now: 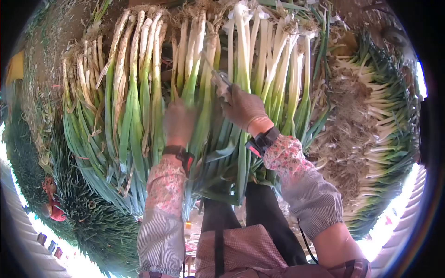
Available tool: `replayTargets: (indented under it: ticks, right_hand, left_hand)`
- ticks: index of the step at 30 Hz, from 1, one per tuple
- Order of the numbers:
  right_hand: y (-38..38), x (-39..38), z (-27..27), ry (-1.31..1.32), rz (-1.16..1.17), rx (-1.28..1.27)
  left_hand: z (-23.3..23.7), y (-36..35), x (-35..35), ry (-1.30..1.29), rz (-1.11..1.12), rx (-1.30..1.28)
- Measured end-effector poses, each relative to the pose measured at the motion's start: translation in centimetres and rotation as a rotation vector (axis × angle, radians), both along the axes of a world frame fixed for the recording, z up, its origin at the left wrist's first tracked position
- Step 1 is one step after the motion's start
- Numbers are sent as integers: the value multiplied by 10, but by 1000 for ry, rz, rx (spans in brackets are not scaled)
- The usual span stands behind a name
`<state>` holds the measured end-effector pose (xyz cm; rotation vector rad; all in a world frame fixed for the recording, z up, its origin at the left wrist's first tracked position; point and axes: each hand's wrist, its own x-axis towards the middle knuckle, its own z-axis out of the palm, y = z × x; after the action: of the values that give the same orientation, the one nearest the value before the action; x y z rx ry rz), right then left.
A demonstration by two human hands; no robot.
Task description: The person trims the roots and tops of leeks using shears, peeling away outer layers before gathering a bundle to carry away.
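Long green onions lie side by side in front of me, roots at the top and green leaves toward me. On the left are dirtier, brownish stalks (pixel 134 60); to the right lie whiter, peeled ones (pixel 242 51). My right hand (pixel 244 109), gloved, is closed around a metal tool (pixel 221 81) with a thin blade-like part pointing up left, over the middle stalks. My left hand (pixel 179 121), also gloved, is over the leaves beside the brownish stalks. Motion blurs its fingers, so its grip cannot be made out.
A long pile of onions with white stalks (pixel 382 111) and matted roots (pixel 347 125) runs down the right side. Dense green leaves (pixel 88 222) fill the lower left, near a red object (pixel 57 214). Something yellow (pixel 16 67) stands at the upper left.
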<state>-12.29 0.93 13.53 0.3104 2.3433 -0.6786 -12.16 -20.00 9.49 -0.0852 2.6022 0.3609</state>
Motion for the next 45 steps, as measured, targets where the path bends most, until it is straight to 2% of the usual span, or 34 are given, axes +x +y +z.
replayTargets:
  ticks: [3, 6, 8, 11, 13, 14, 17, 18, 20, 21, 23, 25, 26, 27, 28, 31, 32, 34, 37, 38, 41, 43, 44, 45]
  right_hand:
    - [10, -22, -2, 25, -3, 0]
    - [17, -52, 11, 7, 29, 27]
    - [22, -71, 6, -9, 31, 31]
    - [23, -81, 22, 9, 40, 34]
    - [19, -64, 31, -2, 123, 43]
    - [19, -57, 35, -12, 164, 48]
    - [20, -66, 37, -21, 43, 42]
    - [23, -70, 39, 8, 40, 49]
    - [26, -75, 45, 66, 32, 59]
    - [23, -73, 50, 3, 69, 37]
    - [20, -61, 64, -123, 141, 8]
    - [23, -47, 59, -64, 141, 54]
    - [24, -44, 56, -38, 103, 34]
    - [23, -42, 53, -14, 64, 11]
    - [19, -47, 65, -88, 133, 66]
    - [21, -46, 53, -112, 98, 54]
    - [20, -50, 50, -105, 116, 64]
    - [18, -58, 42, -95, 152, 72]
    - [20, -77, 32, -106, 128, 1]
    - [23, -81, 14, -47, 127, 10]
    - [39, -93, -28, 97, 232, 18]
    - [55, -87, -6, 208, 108, -38]
    - [62, -83, 6, 265, 50, -69]
    - [59, -80, 49, 262, -146, -82]
  left_hand:
    - [6, -2, 10, -4, -22, 55]
    - [-5, -8, 24, 258, -105, 157]
    - [-32, -20, 35, 143, 49, 342]
    - [-29, -23, 39, -56, 253, 536]
    - [-10, -19, 35, -125, 284, 603]
    - [2, -15, 36, -130, 253, 617]
    - [17, -19, 51, 31, 32, 636]
    - [35, -14, 49, 13, 55, 637]
    - [38, -10, 59, 92, 31, 654]
    - [20, -13, 75, 190, -12, 662]
    - [21, -5, 79, 72, 188, 755]
    - [55, 16, 66, -381, 669, 891]
    - [57, 20, 65, -379, 706, 909]
    - [40, 14, 72, -295, 577, 887]
    - [9, 4, 84, -215, 449, 863]
    - [-1, -4, 84, -143, 321, 900]
    - [0, -5, 87, -146, 351, 946]
    - [56, 15, 61, -397, 751, 995]
    - [70, 18, 58, -350, 775, 1022]
    - [73, 17, 60, -312, 728, 1031]
    - [126, 32, 58, -237, 628, 951]
    - [125, 38, 68, -220, 545, 956]
    - [128, 51, 70, -269, 591, 945]
    - [104, 59, 77, -179, 521, 908]
